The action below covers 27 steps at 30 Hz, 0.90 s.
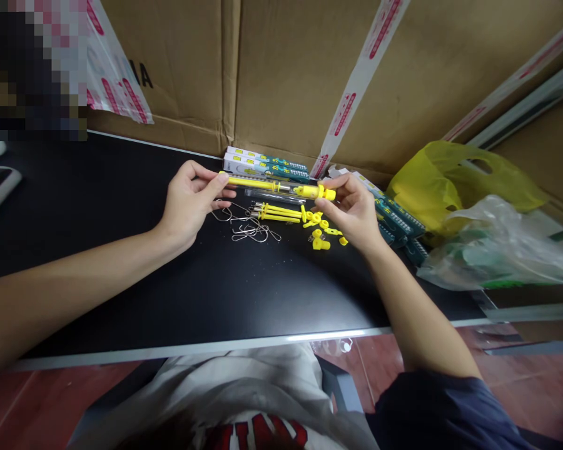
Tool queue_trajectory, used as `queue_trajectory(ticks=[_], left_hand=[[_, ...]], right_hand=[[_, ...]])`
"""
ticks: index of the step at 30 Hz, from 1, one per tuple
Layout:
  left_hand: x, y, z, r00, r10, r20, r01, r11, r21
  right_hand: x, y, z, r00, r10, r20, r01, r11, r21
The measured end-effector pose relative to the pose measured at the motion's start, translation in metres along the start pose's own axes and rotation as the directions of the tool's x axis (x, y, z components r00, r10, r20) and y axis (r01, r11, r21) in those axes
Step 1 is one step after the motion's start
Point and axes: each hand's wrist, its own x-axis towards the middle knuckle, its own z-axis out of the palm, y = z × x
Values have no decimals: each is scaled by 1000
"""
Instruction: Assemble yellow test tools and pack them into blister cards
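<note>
Between my two hands, level above the black table, is a clear tube with a yellow rod inside and a yellow fitting at its right end. My left hand pinches its left end between thumb and fingers. At the other end, my right hand grips the yellow fitting. Below lie several yellow rods with metal tips, and another clear tube lies behind them. Bent wire hooks are heaped to the left of the rods. Small yellow plastic parts are scattered close under my right hand.
Printed slim boxes are stacked at the back, with more green boxes to the right. A yellow bag and a clear plastic bag crowd the right side. Large cardboard stands behind. A phone-like device lies far left.
</note>
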Motion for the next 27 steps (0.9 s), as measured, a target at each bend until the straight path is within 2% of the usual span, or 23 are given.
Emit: queue_trajectory(ticks=[4, 10, 17, 21, 27], left_hand=[[0, 0, 0, 1000, -3, 5, 3, 1000, 1], [-1, 1, 1, 1000, -16, 6, 16, 1000, 8], [-1, 1, 1, 1000, -11, 2, 11, 1000, 9], [0, 0, 0, 1000, -7, 6, 7, 1000, 12], [0, 0, 1, 1000, -5, 7, 5, 1000, 11]], right_hand=[[0, -3, 1, 1000, 6, 23, -6, 1000, 14], [-2, -6, -1, 996, 77, 36, -76, 997, -21], [0, -2, -3, 999, -28, -36, 23, 990, -141], [1, 0, -3, 996, -79, -31, 73, 986, -147], [0, 0, 0, 1000, -27, 0, 27, 996, -80]])
